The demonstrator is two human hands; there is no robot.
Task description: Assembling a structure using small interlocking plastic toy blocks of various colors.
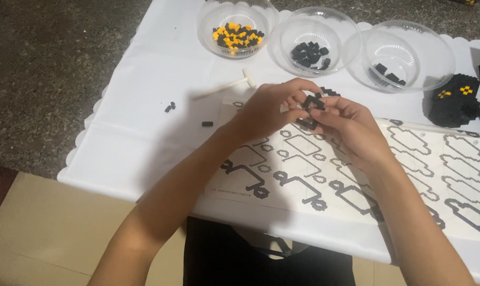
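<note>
A small black block piece (310, 110) is held betw. both hands just above the instruction sheet (409, 169); left hand (266, 108) & right hand (351, 124) are pinched on it. Assembly step judged underway; careful alignment needed next.

1. A white table cover (134, 132) with a scalloped edge lay over the table.
2. Dark speckled flooring (44, 69) lay beyond it.
3. Beige floor tiles (44, 228) lay nearer the camera.
</note>
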